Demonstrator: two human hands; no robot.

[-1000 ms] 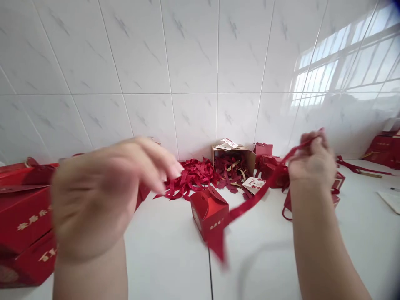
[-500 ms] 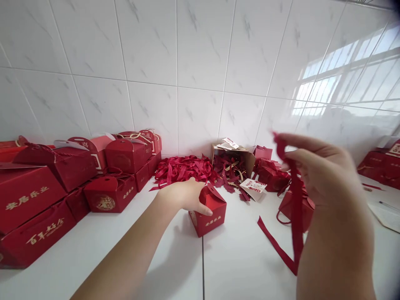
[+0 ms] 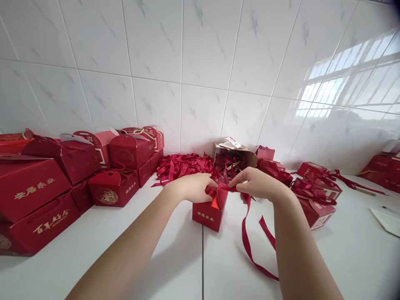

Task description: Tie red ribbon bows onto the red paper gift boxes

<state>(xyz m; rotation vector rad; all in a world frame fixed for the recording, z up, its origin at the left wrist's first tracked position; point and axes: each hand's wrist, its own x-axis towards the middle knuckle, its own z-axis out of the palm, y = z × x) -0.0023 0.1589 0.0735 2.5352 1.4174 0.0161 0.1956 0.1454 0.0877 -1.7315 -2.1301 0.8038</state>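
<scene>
One red gift box [image 3: 206,217] stands between my half-curled left hand [image 3: 194,187], its grip unclear, and my nearly closed right hand [image 3: 258,182], pinching one red ribbon [image 3: 246,239].

Over a dozen red boxes [image 3: 206,214], one ribbon heap [image 3: 184,166], one carton [image 3: 251,159], one pen [image 3: 390,210]

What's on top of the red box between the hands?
Atop the red box: red ribbon, held by the right hand; left hand alongside. The hands hide part of its flaps.
</scene>
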